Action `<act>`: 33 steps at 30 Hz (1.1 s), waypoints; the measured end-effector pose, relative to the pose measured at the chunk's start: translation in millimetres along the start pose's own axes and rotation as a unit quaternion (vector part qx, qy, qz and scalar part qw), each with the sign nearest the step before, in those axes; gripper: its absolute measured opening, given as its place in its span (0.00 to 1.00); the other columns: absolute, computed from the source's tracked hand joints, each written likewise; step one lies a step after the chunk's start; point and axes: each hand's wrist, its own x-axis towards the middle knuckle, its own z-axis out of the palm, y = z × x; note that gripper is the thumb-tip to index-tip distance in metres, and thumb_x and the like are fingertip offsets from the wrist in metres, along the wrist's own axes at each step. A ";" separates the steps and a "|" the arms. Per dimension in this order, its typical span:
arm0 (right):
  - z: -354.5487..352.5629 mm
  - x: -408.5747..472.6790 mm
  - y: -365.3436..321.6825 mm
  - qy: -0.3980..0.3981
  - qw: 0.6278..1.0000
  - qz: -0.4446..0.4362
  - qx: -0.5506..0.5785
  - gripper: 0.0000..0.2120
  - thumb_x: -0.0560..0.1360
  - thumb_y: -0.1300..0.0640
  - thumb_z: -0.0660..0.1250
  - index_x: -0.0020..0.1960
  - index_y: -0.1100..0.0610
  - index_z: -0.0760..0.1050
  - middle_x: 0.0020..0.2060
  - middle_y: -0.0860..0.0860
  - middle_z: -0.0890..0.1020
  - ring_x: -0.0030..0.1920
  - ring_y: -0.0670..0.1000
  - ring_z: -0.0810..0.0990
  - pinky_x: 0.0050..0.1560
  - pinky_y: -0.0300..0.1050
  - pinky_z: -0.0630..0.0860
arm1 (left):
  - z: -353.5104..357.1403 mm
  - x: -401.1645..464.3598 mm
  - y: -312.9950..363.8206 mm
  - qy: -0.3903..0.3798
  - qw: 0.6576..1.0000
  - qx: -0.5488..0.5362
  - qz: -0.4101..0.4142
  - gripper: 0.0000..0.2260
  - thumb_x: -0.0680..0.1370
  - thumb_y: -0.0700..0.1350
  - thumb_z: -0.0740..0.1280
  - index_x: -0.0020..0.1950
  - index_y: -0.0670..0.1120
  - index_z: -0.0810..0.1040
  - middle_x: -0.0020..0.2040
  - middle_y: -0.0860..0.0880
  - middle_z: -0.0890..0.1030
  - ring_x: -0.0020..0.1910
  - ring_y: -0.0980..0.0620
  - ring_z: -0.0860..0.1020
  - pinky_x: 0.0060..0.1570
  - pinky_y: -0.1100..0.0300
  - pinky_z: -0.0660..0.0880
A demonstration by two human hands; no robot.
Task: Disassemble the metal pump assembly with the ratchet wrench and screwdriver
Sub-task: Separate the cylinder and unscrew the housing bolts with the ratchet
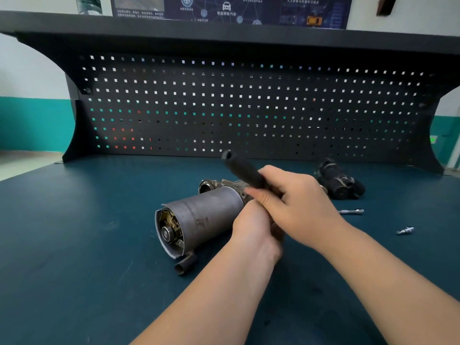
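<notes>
1. My right hand (291, 200) is gripping the wrench's black handle (242, 170).
2. My left hand (254, 227) is holding the pump assembly (204, 217), lying on the surface (74, 245).
3. It's looking heavy, rigid, smooth; the cylinder body is offering the safest hold.

The table (74, 245) has a dark teal top and a black pegboard (249, 103) standing along its far edge. The pump (199, 217) lies on its side near the middle, its grey cylinder pointing left and toward the viewer, the open end showing brass parts and a bearing. A black part (338, 180) lies behind and to the right of it. Nearer on the right lie a thin metal rod (353, 211) and, well apart from the pump, a small metal bolt (405, 230).
</notes>
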 end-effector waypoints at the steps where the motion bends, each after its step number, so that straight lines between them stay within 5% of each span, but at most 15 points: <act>1: -0.4 0.3 -0.6 -0.008 1.000 -0.014 -0.020 0.08 0.73 0.45 0.64 0.42 0.49 0.74 0.26 0.39 0.70 0.33 0.46 0.71 0.34 0.44 0.69 | 0.0 -1.4 -0.1 -0.003 1.000 -0.004 0.007 0.15 0.83 0.46 0.52 0.41 0.48 0.74 0.26 0.55 0.79 0.26 0.59 0.78 0.28 0.67 0.76; 5: -0.7 2.5 4.3 0.062 0.996 0.053 0.022 0.11 0.75 0.44 0.65 0.36 0.47 0.71 0.23 0.44 0.71 0.28 0.46 0.69 0.32 0.44 0.68 | 3.5 -1.9 -2.0 0.035 0.999 -0.025 -0.016 0.14 0.80 0.38 0.57 0.36 0.42 0.75 0.21 0.47 0.75 0.19 0.55 0.75 0.19 0.67 0.72; 8: -1.3 9.9 15.8 0.145 0.955 0.230 0.116 0.14 0.76 0.47 0.66 0.35 0.54 0.75 0.23 0.48 0.74 0.25 0.42 0.68 0.30 0.42 0.67 | 3.6 0.9 -1.1 0.060 0.997 -0.026 -0.029 0.06 0.79 0.34 0.61 0.44 0.36 0.75 0.31 0.42 0.79 0.29 0.50 0.79 0.25 0.59 0.79; 11: -2.2 8.1 34.7 0.148 0.805 0.472 0.327 0.16 0.78 0.52 0.63 0.34 0.58 0.70 0.19 0.48 0.66 0.17 0.44 0.60 0.22 0.37 0.57 | 2.2 1.6 -0.4 0.060 0.998 -0.014 -0.034 0.04 0.79 0.35 0.62 0.50 0.35 0.75 0.38 0.40 0.78 0.36 0.48 0.78 0.31 0.58 0.79; 13: 1.0 3.4 41.2 0.122 0.727 0.540 0.407 0.14 0.79 0.55 0.62 0.35 0.57 0.69 0.18 0.48 0.65 0.16 0.44 0.58 0.20 0.33 0.53 | 2.2 0.6 -2.6 0.066 0.997 0.004 -0.037 0.08 0.78 0.35 0.63 0.56 0.35 0.75 0.40 0.40 0.78 0.36 0.48 0.78 0.29 0.59 0.79; 14: 2.4 3.3 41.9 0.119 0.732 0.537 0.403 0.14 0.80 0.55 0.61 0.36 0.57 0.69 0.19 0.48 0.66 0.16 0.44 0.58 0.20 0.33 0.54 | 2.1 0.7 -3.9 0.073 0.997 0.006 -0.036 0.09 0.78 0.35 0.63 0.57 0.35 0.75 0.41 0.40 0.78 0.36 0.48 0.78 0.28 0.60 0.78; 16: 2.7 5.6 38.5 0.142 0.816 0.453 0.330 0.15 0.80 0.52 0.61 0.36 0.57 0.71 0.21 0.49 0.68 0.20 0.46 0.63 0.23 0.38 0.60 | 2.7 0.5 -4.3 0.081 0.996 -0.002 -0.044 0.09 0.78 0.36 0.64 0.57 0.35 0.76 0.42 0.40 0.79 0.37 0.48 0.78 0.29 0.59 0.78; 18: -2.3 8.0 25.4 0.138 0.931 0.285 0.184 0.13 0.78 0.48 0.63 0.38 0.53 0.73 0.23 0.46 0.72 0.26 0.45 0.69 0.31 0.41 0.65 | 4.9 -1.6 -1.7 0.069 0.996 -0.006 -0.055 0.05 0.78 0.38 0.64 0.50 0.36 0.77 0.36 0.42 0.80 0.34 0.49 0.79 0.30 0.60 0.79; 20: -4.9 5.6 13.9 0.069 0.989 0.113 0.071 0.12 0.76 0.45 0.63 0.38 0.50 0.70 0.28 0.44 0.75 0.29 0.43 0.70 0.33 0.39 0.67 | 6.5 -3.8 2.4 0.043 0.997 0.005 -0.068 0.09 0.79 0.40 0.64 0.40 0.38 0.77 0.26 0.45 0.79 0.26 0.52 0.79 0.29 0.61 0.78; 22: -5.8 1.4 9.4 0.021 0.998 0.051 0.042 0.13 0.75 0.45 0.64 0.36 0.49 0.67 0.31 0.47 0.76 0.31 0.46 0.73 0.34 0.41 0.69 | 6.0 -4.9 4.6 0.034 0.996 0.011 -0.080 0.10 0.79 0.40 0.64 0.39 0.38 0.78 0.24 0.45 0.79 0.27 0.52 0.79 0.34 0.59 0.79; 26: -3.8 0.8 10.5 0.078 0.981 0.118 0.132 0.10 0.77 0.50 0.65 0.40 0.53 0.73 0.28 0.50 0.75 0.29 0.44 0.72 0.33 0.39 0.70 | 2.1 -4.7 5.1 0.046 0.996 0.006 -0.076 0.07 0.78 0.39 0.65 0.52 0.36 0.78 0.35 0.42 0.80 0.35 0.48 0.79 0.42 0.56 0.78; 29: 2.4 4.4 17.5 0.165 0.923 0.293 0.186 0.15 0.78 0.49 0.63 0.35 0.54 0.70 0.19 0.44 0.69 0.26 0.45 0.67 0.29 0.41 0.65 | 2.0 -4.3 4.3 0.054 0.996 0.005 -0.069 0.06 0.78 0.38 0.65 0.49 0.35 0.76 0.38 0.41 0.79 0.37 0.47 0.79 0.42 0.54 0.77; 33: 5.0 1.6 30.3 0.150 0.684 0.575 0.423 0.17 0.81 0.51 0.57 0.36 0.55 0.66 0.17 0.46 0.64 0.16 0.44 0.59 0.18 0.32 0.55 | 1.3 -2.5 2.6 0.059 0.995 0.024 -0.078 0.05 0.78 0.38 0.64 0.44 0.36 0.74 0.39 0.41 0.78 0.36 0.48 0.77 0.39 0.54 0.78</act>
